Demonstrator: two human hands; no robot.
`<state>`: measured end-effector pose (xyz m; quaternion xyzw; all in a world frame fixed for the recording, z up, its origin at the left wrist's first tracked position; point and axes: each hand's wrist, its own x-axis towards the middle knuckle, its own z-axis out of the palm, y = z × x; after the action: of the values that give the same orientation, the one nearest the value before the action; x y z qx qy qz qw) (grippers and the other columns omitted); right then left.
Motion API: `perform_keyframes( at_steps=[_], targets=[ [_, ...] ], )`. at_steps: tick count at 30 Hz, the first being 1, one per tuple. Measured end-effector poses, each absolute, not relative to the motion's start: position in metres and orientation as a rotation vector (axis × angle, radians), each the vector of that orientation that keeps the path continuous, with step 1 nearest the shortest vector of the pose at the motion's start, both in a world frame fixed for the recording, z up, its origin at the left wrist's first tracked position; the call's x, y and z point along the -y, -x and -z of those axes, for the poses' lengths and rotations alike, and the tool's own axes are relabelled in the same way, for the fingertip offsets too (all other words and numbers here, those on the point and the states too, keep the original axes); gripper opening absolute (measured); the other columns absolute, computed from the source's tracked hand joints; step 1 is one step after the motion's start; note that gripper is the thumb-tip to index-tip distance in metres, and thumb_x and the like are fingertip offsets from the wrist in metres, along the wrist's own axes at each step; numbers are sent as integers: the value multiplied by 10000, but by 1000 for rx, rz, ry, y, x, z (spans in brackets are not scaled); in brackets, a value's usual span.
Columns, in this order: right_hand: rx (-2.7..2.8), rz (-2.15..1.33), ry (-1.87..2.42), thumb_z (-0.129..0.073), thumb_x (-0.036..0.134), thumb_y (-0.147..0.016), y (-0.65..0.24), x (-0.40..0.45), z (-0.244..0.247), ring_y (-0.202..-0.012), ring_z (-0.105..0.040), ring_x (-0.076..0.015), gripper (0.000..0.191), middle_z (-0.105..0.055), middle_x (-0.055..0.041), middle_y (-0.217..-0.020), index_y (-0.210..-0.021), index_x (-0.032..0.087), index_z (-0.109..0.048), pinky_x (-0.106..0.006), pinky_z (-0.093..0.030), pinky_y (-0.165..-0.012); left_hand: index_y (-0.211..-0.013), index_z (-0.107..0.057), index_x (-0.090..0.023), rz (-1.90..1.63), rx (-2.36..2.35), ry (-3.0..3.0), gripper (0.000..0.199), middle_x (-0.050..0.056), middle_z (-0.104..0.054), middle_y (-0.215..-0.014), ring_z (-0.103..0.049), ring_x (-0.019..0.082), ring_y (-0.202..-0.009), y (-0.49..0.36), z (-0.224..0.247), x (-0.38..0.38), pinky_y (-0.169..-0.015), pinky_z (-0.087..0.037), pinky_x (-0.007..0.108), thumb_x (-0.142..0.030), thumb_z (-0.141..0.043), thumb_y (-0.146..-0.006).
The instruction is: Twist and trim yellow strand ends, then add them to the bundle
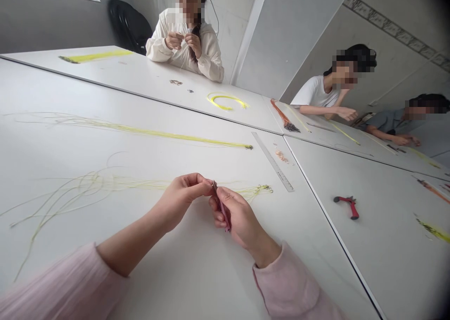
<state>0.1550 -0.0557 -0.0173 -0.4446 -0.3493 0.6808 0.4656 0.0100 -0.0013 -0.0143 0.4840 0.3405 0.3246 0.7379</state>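
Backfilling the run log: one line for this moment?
right hand: gripping pink-handled tool | left hand: pinched at tool's tip | red-handled pliers: lying untouched

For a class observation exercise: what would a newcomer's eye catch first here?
Probably the bare right hand at centre, gripping a slim pinkish tool, and the bare left hand pinching near its tip. Beyond them lies a long bundle of thin yellow strands; red-handled pliers rest further right.

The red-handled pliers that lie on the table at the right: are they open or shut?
Open: the red-handled pliers lie with their two handles spread wide apart.
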Motion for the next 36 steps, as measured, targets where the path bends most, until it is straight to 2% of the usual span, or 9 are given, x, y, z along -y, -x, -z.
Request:
perform_keyframes(
  at_steps=[5,11,24,36],
  targets=[
    [840,-1706,1101,-543,446,-832,-153,56,17,-500,-297,-53,295,-415,14,-716,-759,161,-534,-205,-193,-437,-623,-539,-193,-695,-763,-1078,164,-13,-605,-660,-601,166,-704,-10,17,0,-824,-428,377,-238,-580,-774],
    [888,-1699,1128,-536,441,-840,-154,55,17,-486,-271,-51,288,-374,30,-681,-791,157,-554,-207,-171,-429,-609,-530,-195,-683,-814,-1104,187,-10,-590,-651,-593,171,-718,-9,18,-1,-826,-423,371,-277,-601,-761],
    [933,-1715,1182,-550,421,-827,-156,53,14,-476,-268,-47,271,-351,44,-652,-770,157,-529,-209,-158,-432,-596,-555,-199,-669,-845,-1121,147,19,-648,-742,-611,204,-815,-8,20,-3,-832,-437,373,-253,-603,-724],
    [944,-1716,1188,-557,430,-821,-158,52,18,-472,-266,-49,282,-362,45,-641,-765,156,-529,-207,-153,-427,-591,-537,-206,-662,-857,-1136,151,19,-647,-685,-619,210,-797,-8,18,-3,-828,-442,378,-261,-602,-716]
  ],
)
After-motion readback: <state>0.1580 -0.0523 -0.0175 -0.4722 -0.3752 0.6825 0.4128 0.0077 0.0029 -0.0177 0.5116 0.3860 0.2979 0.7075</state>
